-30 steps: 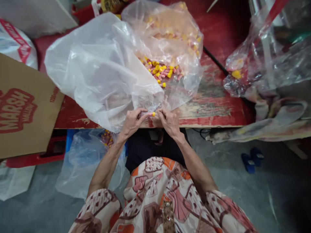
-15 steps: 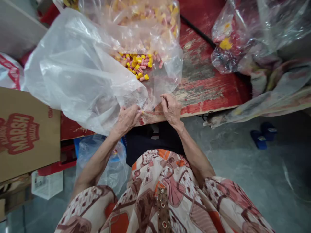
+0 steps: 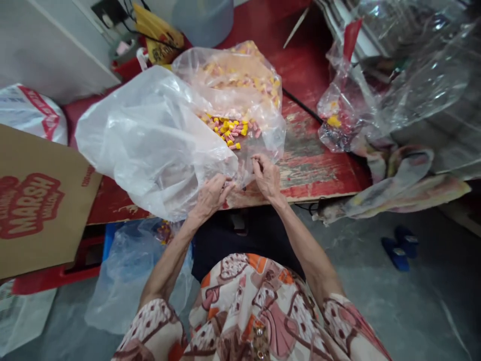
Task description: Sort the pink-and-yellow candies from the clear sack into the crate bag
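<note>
A large clear plastic bag (image 3: pixel 150 140) lies open on the red table (image 3: pixel 323 165). A pile of small pink and yellow pieces (image 3: pixel 229 129) sits in its mouth. My left hand (image 3: pixel 210 195) is at the table's front edge under the bag's lip, its fingertips pinched on what looks like one small pale pink piece. My right hand (image 3: pixel 267 176) is a little to the right, fingers curled down onto the bag's clear plastic just below the pile. The two hands are a few centimetres apart.
A "Marsh" cardboard box (image 3: pixel 33 205) stands at the left. Crumpled clear bags (image 3: pixel 394 85) and a cloth (image 3: pixel 398 180) lie on the table's right end. Another plastic bag (image 3: pixel 124 271) sits below the table, and blue slippers (image 3: pixel 398 245) are on the floor.
The hands held a pink and yellow piece between them, then drew apart. The left hand stayed by the bag's lip, the right moved up onto the plastic. My head shifted.
</note>
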Available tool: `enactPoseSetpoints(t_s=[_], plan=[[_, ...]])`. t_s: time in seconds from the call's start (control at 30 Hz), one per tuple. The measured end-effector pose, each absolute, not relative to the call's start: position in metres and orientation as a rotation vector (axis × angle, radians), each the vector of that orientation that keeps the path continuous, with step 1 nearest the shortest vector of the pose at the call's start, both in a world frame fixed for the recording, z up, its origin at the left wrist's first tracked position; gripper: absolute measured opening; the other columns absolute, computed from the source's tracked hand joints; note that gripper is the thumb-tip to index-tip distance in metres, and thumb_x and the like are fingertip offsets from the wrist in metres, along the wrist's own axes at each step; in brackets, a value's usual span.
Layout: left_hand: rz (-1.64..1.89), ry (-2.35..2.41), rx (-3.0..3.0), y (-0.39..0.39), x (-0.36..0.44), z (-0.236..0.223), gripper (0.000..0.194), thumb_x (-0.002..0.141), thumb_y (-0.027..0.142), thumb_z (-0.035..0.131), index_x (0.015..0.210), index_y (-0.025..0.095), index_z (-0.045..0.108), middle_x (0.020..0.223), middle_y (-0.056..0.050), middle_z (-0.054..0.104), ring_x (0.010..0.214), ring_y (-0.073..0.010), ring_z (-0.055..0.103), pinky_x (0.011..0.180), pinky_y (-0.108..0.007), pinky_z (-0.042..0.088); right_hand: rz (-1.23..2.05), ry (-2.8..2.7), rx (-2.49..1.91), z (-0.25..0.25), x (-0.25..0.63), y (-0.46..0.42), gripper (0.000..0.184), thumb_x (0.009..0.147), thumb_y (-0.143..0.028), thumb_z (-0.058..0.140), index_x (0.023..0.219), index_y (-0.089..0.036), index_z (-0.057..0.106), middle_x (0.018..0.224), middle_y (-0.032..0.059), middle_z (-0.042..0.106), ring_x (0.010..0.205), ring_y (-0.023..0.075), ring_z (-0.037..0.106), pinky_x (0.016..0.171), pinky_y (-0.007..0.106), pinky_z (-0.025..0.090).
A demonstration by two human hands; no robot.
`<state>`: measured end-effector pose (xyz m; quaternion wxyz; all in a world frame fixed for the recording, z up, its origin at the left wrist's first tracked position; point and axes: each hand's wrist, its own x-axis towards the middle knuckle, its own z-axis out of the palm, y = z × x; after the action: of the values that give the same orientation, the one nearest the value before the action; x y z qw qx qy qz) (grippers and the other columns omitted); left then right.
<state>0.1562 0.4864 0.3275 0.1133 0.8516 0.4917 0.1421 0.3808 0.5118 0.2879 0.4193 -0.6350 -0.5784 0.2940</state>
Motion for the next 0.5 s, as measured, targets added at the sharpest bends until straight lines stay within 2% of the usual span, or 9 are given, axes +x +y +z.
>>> enactPoseSetpoints(t_s=[0.13, 0.23, 0.3, 0.4, 0.5], plan=[[0.588, 1.488, 2.419, 0.480, 0.155, 0.316, 0.017, 0.114, 0.033, 0.058, 0.117, 0.020, 0.070, 0.103, -0.006, 0.074, 0.093, -0.0200, 0.072, 0.088, -0.032, 0.057, 0.722, -1.551, -1.642, 0.291, 0.369, 0.549, 0.038, 0.111, -0.037, 0.045, 0.134, -0.019, 0.070, 0.107, 0.0116, 0.083, 0.100, 0.0282, 0.077, 0.095, 0.038, 0.055], [0.568, 1.459, 2.337, 0.460, 0.145, 0.312, 0.021, 0.115, 0.035, 0.056, 0.112, 0.021, 0.071, 0.104, -0.006, 0.076, 0.096, -0.0206, 0.073, 0.088, -0.033, 0.059, 0.705, -1.540, -1.712, 0.280, 0.356, 0.576, 0.036, 0.110, -0.038, 0.049, 0.127, -0.016, 0.072, 0.114, 0.0167, 0.083, 0.107, 0.0300, 0.075, 0.099, 0.041, 0.054], [0.645, 1.565, 2.262, 0.435, 0.129, 0.316, 0.025, 0.116, 0.039, 0.053, 0.115, 0.022, 0.071, 0.110, -0.008, 0.077, 0.102, -0.0221, 0.074, 0.092, -0.035, 0.060, 0.696, -1.505, -1.713, 0.270, 0.348, 0.591, 0.035, 0.109, -0.040, 0.052, 0.119, -0.016, 0.074, 0.110, 0.0168, 0.083, 0.102, 0.0290, 0.074, 0.096, 0.040, 0.055], [0.803, 1.964, 2.045, 0.385, 0.086, 0.321, 0.029, 0.115, 0.045, 0.052, 0.119, 0.024, 0.071, 0.116, -0.010, 0.077, 0.109, -0.0244, 0.074, 0.099, -0.039, 0.062, 0.661, -1.457, -1.685, 0.256, 0.341, 0.609, 0.028, 0.103, -0.039, 0.060, 0.099, -0.017, 0.077, 0.095, 0.0145, 0.083, 0.091, 0.0273, 0.072, 0.090, 0.039, 0.055], [0.848, 2.411, 1.703, 0.335, 0.034, 0.310, 0.030, 0.110, 0.049, 0.054, 0.116, 0.024, 0.069, 0.111, -0.010, 0.075, 0.103, -0.0259, 0.074, 0.095, -0.041, 0.064, 0.655, -1.431, -1.682, 0.249, 0.341, 0.617, 0.026, 0.098, -0.039, 0.064, 0.088, -0.019, 0.077, 0.086, 0.0111, 0.081, 0.084, 0.0259, 0.069, 0.085, 0.039, 0.054]])
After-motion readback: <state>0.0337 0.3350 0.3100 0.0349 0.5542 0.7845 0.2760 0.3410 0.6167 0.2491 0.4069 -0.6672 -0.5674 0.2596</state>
